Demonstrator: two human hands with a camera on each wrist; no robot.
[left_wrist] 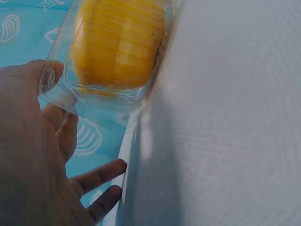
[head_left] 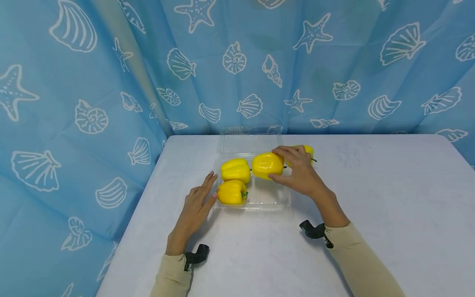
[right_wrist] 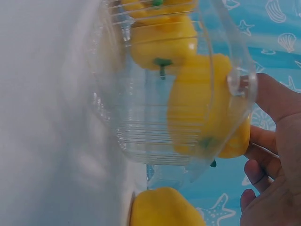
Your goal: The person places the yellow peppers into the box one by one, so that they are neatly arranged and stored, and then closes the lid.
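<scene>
A clear plastic clamshell container (head_left: 265,196) lies on the table with its lid (head_left: 239,144) raised at the back. Two yellow bell peppers rest in its left half, a rear one (head_left: 235,170) and a front one (head_left: 231,192). My right hand (head_left: 300,171) holds another yellow bell pepper (head_left: 267,165) between thumb and fingers, over the container's back right part. In the right wrist view this held pepper (right_wrist: 235,132) shows partly through the clear wall. At the container's left rim, my left hand (head_left: 194,208) rests with fingers extended, the thumb (left_wrist: 54,73) touching the rim.
One more yellow bell pepper (head_left: 308,150) lies on the table behind my right hand, partly covered by it. A white cloth covers the table (head_left: 389,206). Behind and to the left hangs a blue curtain (head_left: 208,82) with shell and starfish prints.
</scene>
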